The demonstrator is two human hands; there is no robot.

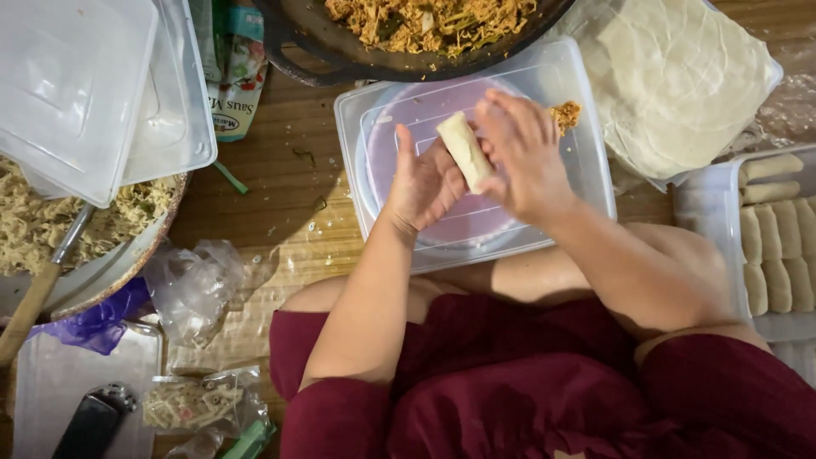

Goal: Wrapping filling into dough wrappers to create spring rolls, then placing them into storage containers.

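Note:
A pale rolled spring roll (464,149) is held up between both hands over an upturned clear plastic lid (586,174) with a pink plate under it. My left hand (421,183) supports the roll from below and the left. My right hand (523,153) wraps its fingers around the roll's right side. A small heap of orange shredded filling (564,115) lies on the lid just past my right hand.
A dark pan of shredded filling (425,25) stands at the top. Round wrapper sheets (680,76) lie top right. A clear box of finished rolls (778,246) sits at the right. At the left are clear lids (93,85), a bowl of shredded food (76,229) and plastic bags (200,285).

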